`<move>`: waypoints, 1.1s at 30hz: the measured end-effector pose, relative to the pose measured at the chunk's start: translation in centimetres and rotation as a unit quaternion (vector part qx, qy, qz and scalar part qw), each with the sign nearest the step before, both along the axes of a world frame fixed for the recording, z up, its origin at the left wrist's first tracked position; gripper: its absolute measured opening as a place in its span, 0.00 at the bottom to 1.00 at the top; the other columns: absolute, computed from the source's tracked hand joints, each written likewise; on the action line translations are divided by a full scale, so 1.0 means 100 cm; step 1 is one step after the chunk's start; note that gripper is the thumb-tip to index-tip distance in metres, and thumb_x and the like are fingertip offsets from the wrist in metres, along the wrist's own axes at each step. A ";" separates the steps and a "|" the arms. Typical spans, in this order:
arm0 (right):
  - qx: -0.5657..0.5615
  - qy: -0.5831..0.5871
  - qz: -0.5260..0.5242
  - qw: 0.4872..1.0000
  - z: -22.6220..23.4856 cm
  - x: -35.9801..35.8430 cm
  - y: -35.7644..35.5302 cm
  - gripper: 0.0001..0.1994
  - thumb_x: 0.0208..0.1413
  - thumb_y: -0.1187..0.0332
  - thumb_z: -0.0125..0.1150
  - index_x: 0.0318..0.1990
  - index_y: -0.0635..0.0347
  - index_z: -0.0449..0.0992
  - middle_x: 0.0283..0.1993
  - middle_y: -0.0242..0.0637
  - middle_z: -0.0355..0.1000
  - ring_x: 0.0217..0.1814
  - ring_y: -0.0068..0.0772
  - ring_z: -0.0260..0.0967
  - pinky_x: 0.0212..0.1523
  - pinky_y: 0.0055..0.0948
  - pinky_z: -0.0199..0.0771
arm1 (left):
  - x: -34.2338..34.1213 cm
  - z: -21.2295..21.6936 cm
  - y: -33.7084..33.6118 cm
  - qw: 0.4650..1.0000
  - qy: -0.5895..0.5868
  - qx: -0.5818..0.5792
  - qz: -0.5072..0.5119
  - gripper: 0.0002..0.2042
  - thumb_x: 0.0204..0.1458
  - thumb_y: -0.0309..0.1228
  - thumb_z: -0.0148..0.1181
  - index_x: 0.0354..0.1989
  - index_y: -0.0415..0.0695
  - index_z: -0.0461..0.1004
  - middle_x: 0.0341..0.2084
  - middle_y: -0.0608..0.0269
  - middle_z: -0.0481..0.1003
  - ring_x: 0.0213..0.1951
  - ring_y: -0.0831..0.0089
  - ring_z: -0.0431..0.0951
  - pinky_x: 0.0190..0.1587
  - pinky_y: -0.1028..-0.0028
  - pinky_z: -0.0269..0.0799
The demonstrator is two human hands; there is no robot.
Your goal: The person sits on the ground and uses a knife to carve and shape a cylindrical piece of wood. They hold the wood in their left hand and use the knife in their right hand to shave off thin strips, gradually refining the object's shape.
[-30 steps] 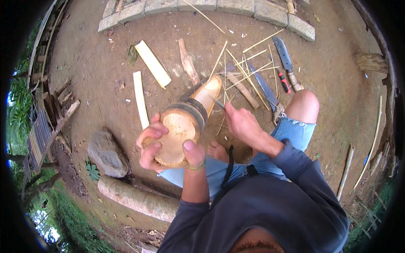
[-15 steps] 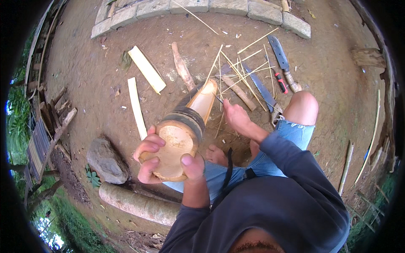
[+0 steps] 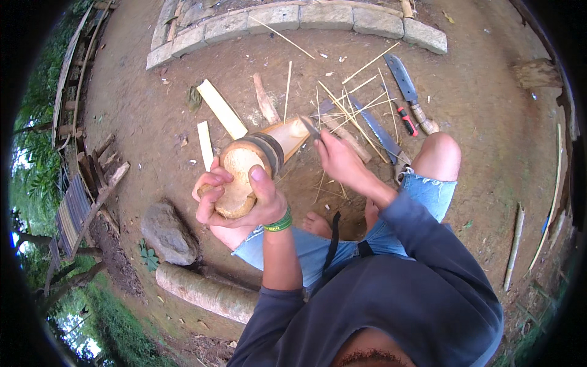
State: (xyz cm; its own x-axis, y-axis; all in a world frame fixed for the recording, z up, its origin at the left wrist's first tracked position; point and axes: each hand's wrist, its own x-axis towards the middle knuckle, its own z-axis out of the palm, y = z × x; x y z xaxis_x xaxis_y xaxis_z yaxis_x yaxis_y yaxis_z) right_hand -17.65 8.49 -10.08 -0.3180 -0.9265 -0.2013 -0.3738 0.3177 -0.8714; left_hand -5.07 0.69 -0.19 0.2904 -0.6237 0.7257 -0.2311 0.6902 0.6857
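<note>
Bare ground to the left of the work, clutter ahead and to the right

The ground (image 3: pixel 153 104) left of the bamboo section (image 3: pixel 257 162) lies mostly bare up to the stone border (image 3: pixel 293 21). Ahead of the right hand (image 3: pixel 339 162), thin bamboo sticks (image 3: pixel 351 104), a saw (image 3: pixel 376 128) and a big knife (image 3: pixel 406 85) lie crowded. Two flat bamboo slats (image 3: pixel 220 110) lie just beyond the left hand (image 3: pixel 235 202). Below it, a rock (image 3: pixel 168 235) and a log (image 3: pixel 205 293) block the near left side.
</note>
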 end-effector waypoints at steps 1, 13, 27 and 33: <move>-0.014 -0.036 0.011 0.999 0.045 0.003 0.009 0.07 0.64 0.69 0.50 0.41 0.64 0.66 0.19 0.58 0.68 0.22 0.64 0.70 0.21 0.52 0.69 | 0.002 0.002 -0.001 0.999 -0.018 -0.023 -0.020 0.24 0.46 0.28 0.70 0.43 0.47 0.57 0.35 0.62 0.62 0.37 0.70 0.66 0.56 0.52 0.71; 0.094 0.089 0.131 0.983 0.048 0.028 0.042 0.09 0.56 0.75 0.52 0.42 0.66 0.62 0.24 0.59 0.72 0.28 0.65 0.73 0.28 0.57 0.73 | 0.018 0.007 0.015 0.999 0.025 0.004 -0.036 0.26 0.44 0.36 0.69 0.41 0.47 0.55 0.33 0.59 0.58 0.36 0.69 0.65 0.51 0.54 0.74; 0.045 0.047 0.086 0.994 0.007 0.006 0.012 0.07 0.62 0.69 0.50 0.41 0.64 0.64 0.21 0.59 0.69 0.26 0.67 0.70 0.27 0.58 0.69 | 0.021 0.002 0.015 0.999 -0.015 0.010 -0.034 0.27 0.44 0.41 0.69 0.41 0.48 0.55 0.34 0.59 0.58 0.35 0.69 0.65 0.52 0.53 0.73; 0.051 0.014 0.126 0.991 0.106 0.031 0.041 0.08 0.60 0.71 0.53 0.42 0.64 0.62 0.18 0.58 0.68 0.24 0.66 0.70 0.24 0.56 0.69 | 0.020 0.005 0.016 0.998 -0.003 -0.003 -0.056 0.24 0.43 0.32 0.65 0.42 0.49 0.56 0.34 0.61 0.58 0.37 0.68 0.63 0.54 0.52 0.69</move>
